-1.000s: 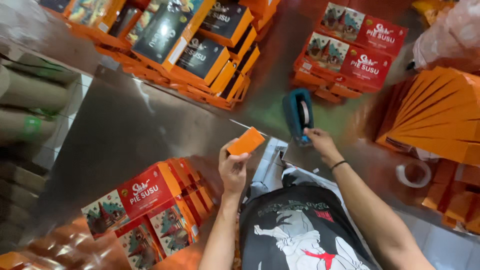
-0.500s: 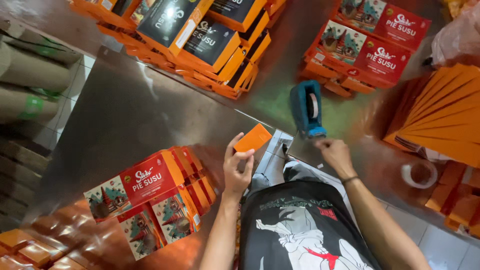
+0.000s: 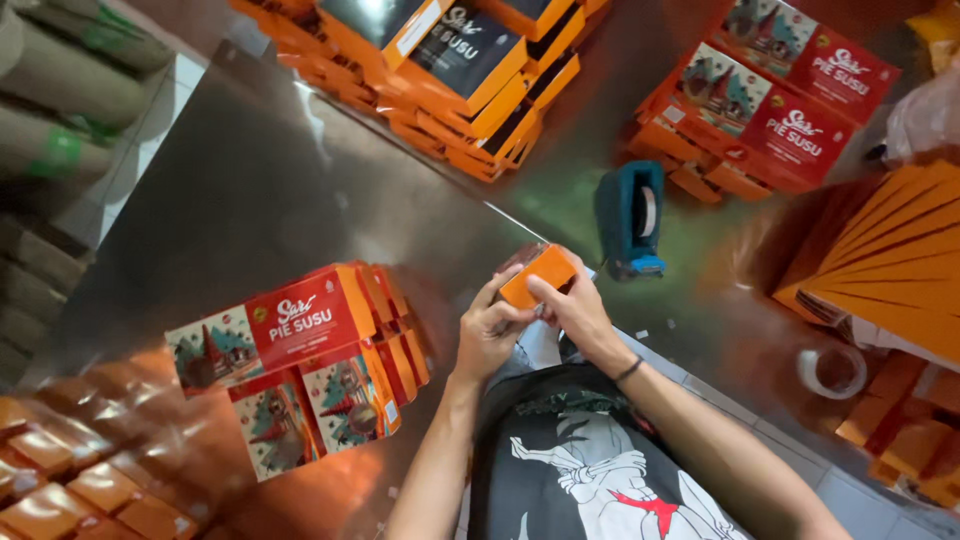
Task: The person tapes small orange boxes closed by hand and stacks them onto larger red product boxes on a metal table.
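Orange, small and flat-sided, a carton box (image 3: pixel 538 275) sits pinched between both hands at the frame's centre: the left hand (image 3: pixel 487 330) grips its near end, the right hand (image 3: pixel 575 308) closes fingers over its top. Just right of it stands a blue tape dispenser (image 3: pixel 630 218) on the steel table (image 3: pixel 250 200). Lower left lies a stack of red-and-orange boxes (image 3: pixel 300 360); a tape roll (image 3: pixel 832 371) rests lower right.

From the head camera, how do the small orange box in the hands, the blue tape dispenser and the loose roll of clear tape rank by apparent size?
1. Blue tape dispenser, clearly the largest.
2 and 3. Small orange box and roll of clear tape look about alike. The left hand and right hand hide part of the box and hold it nearer the camera, so I won't rank them.
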